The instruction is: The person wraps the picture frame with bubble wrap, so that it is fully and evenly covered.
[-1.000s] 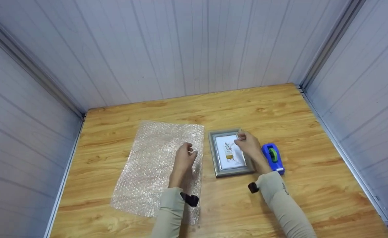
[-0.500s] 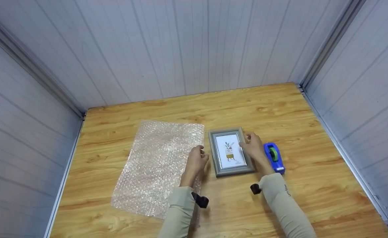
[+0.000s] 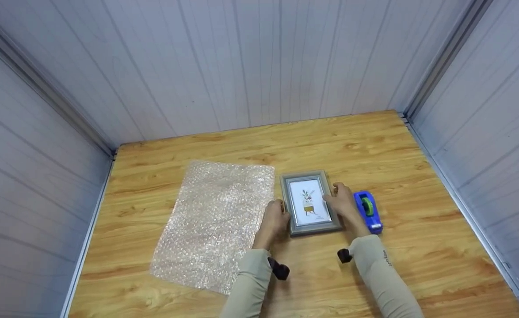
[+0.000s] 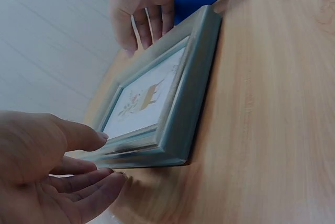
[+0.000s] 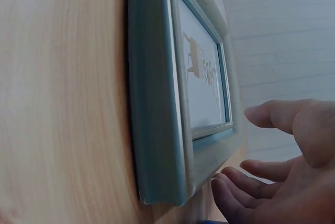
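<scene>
A grey-green picture frame (image 3: pixel 314 229) lies flat on the wooden table, its print of a potted plant facing up. My left hand (image 3: pixel 275 218) is at the frame's left side. In the left wrist view its thumb (image 4: pixel 86 136) overlaps the frame's edge, while the other fingers extend loosely beside the side wall. Across from it, my right hand (image 3: pixel 342 201) is by the right edge. The right wrist view shows that thumb (image 5: pixel 272 115) raised above the frame's level, with the fingers (image 5: pixel 251 185) spread alongside, loosely bent and holding nothing.
A sheet of bubble wrap (image 3: pixel 215 221) lies flat to the left of the frame, partly under my left forearm. Just right of my right hand stands a blue tape dispenser (image 3: pixel 368 212) with a green core. Pale panel walls (image 3: pixel 259 66) enclose the table's back and sides.
My left hand has moved right, from over the bubble wrap to the frame's left edge. The right hand has drawn back from over the print to the frame's right edge.
</scene>
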